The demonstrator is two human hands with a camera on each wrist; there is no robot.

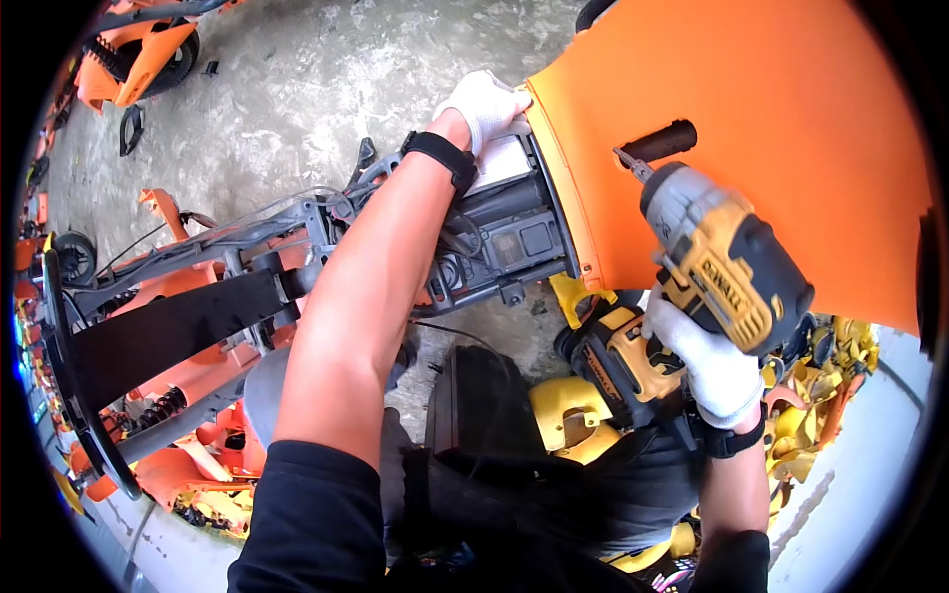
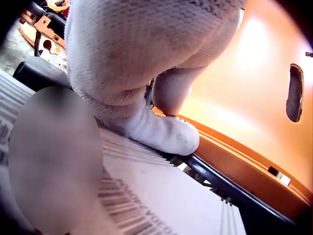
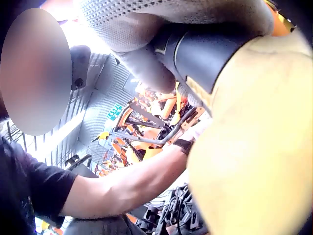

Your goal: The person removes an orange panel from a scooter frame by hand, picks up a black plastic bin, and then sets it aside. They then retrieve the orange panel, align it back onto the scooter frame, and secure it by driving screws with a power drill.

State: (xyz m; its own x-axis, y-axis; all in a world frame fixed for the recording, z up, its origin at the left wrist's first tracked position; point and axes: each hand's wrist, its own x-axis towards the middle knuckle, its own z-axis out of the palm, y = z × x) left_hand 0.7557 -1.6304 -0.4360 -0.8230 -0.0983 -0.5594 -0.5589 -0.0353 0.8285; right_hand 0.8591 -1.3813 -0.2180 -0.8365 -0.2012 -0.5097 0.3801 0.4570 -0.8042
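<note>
The yellow-and-black power driver (image 1: 727, 252) is at the right of the scene, above the large orange panel (image 1: 791, 79), its bit (image 1: 635, 165) pointing far and left across the end of a dark slot (image 1: 660, 144); whether the tip touches the panel cannot be told. The right hand (image 1: 707, 361), in a white glove, has its fingers wrapped round the driver's grip. The left hand (image 1: 482, 104), gloved too, is at the far end of the panel's left edge, fingers bent; whether they pinch that edge or only press on it is unclear. The panel's edge already lies along the end of the dark frame (image 1: 524, 242), which judges as the placing done, while fastening seems to be left; a small round spot (image 1: 590, 269) on the near corner could be a hole or a screw head, so how many fixings are in cannot be read. Beside the left hand, a white labelled surface (image 1: 502, 163) sits on the frame. Below the panel's near corner is a yellow part (image 1: 571, 296); nearer stands a black box (image 1: 473, 390), a heap of yellow pieces (image 1: 816, 400) lies at the right, and concrete floor (image 1: 326, 89) spreads beyond the frame
</note>
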